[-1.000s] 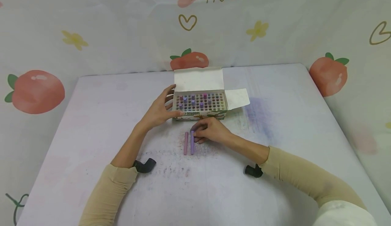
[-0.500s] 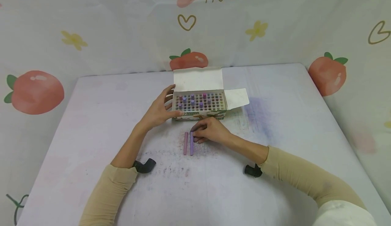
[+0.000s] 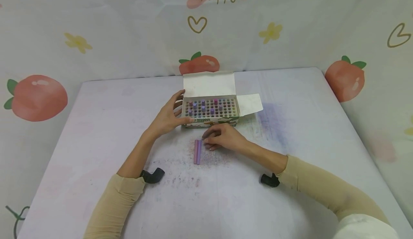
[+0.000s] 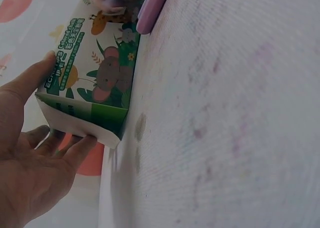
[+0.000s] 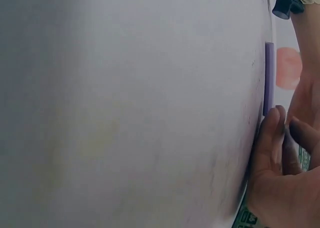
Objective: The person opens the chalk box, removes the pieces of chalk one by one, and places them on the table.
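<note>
A white chalk box (image 3: pixel 211 123) with green animal print stands with its lid up, several chalk sticks poking from its holed insert. My left hand (image 3: pixel 166 118) holds the box at its left end; in the left wrist view the thumb lies at the top front edge and the fingers at the end flap (image 4: pixel 75 119). Before the box, a pink chalk stick (image 3: pixel 195 152) and a purple chalk stick (image 3: pixel 199 153) lie side by side on the table. My right hand (image 3: pixel 224 137) hovers just right of them with loosely bent fingers, fingertips near the purple stick's far end (image 5: pixel 269 83), holding nothing.
The box's side flap (image 3: pixel 250 103) sticks out to the right. Coloured chalk smudges (image 3: pixel 273 126) mark the white table (image 3: pixel 106 124). Black wrist mounts (image 3: pixel 153 175) sit below both forearms. A fruit-printed cloth (image 3: pixel 138 27) rises behind the table.
The purple chalk stick has shifted left against the pink one, and my right hand's fingers have come off it. My left hand stays on the box.
</note>
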`<action>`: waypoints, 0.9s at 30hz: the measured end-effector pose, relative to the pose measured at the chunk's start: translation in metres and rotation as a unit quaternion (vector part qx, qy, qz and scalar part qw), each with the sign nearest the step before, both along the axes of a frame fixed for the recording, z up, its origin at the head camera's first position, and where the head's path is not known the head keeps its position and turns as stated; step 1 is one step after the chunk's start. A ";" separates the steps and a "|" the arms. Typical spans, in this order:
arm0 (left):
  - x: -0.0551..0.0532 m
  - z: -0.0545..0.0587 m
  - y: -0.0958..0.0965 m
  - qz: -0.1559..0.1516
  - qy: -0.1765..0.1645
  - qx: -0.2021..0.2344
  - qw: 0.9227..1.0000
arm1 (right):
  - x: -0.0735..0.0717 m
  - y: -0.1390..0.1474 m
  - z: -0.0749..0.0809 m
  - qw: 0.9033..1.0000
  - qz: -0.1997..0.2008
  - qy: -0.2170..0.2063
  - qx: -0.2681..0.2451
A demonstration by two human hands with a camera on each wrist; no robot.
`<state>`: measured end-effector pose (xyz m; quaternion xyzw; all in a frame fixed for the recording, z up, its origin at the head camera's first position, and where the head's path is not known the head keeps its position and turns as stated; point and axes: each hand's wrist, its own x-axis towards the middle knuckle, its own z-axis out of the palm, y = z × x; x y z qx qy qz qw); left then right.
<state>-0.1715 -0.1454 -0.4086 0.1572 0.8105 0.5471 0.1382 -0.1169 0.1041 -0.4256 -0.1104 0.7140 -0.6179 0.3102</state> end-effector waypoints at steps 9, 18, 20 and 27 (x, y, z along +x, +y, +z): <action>0.000 -0.002 -0.002 0.001 -0.002 0.001 1.000 | 0.001 0.005 0.007 0.998 0.007 0.062 -0.005; 0.000 -0.004 -0.001 0.000 0.006 0.001 1.000 | 0.001 0.012 0.025 0.985 0.005 0.171 0.018; 0.000 -0.004 0.000 -0.001 0.007 0.003 1.000 | 0.001 0.015 0.029 0.981 0.010 0.192 0.006; 0.000 -0.005 -0.001 0.003 0.011 -0.003 1.000 | -0.007 0.023 0.035 0.959 0.030 0.281 -0.007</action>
